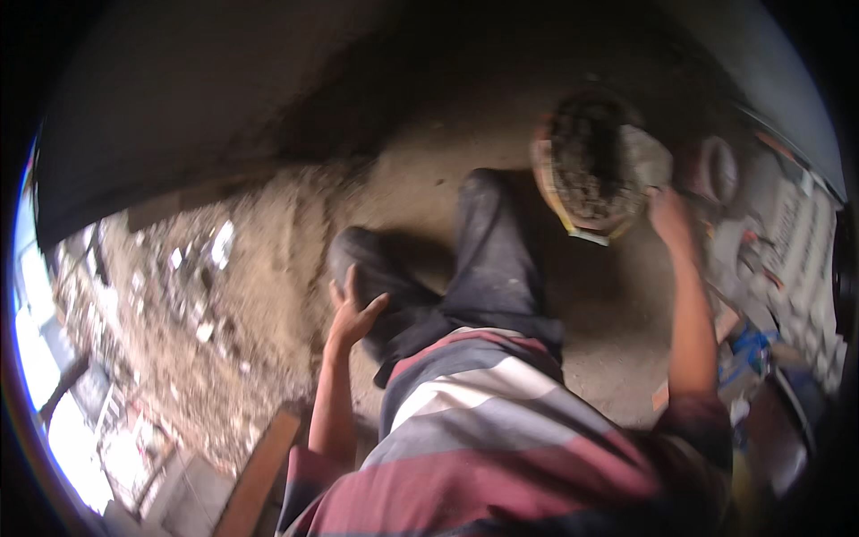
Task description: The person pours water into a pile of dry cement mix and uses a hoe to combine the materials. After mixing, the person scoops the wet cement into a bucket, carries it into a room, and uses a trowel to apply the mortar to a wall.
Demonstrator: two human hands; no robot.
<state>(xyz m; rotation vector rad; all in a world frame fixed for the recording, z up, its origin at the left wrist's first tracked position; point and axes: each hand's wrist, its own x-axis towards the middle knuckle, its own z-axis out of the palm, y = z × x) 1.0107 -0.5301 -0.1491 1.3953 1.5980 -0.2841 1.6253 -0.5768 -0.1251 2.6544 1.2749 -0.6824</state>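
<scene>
My left hand (355, 309) rests on my left knee, thumb and fingers spread, holding nothing. My right arm reaches out to the right, and my right hand (671, 215) is closed beside the rim of a round container (544, 174) with a yellow-and-pale edge. Dark, lumpy material (586, 161) fills that container. A pale, rounded flat piece (646, 157) lies over its right side, just beyond my fingers. Blur hides what the fingers grip and whether they join this pale piece.
Stacked pale sacks (787, 242) line the right side, with a ring-shaped pale item (718, 170) before them. Blue plastic (753, 345) lies among clutter lower right. Rubble (201, 286) covers the dirt floor at left. A wooden plank (259, 470) stands near my left elbow.
</scene>
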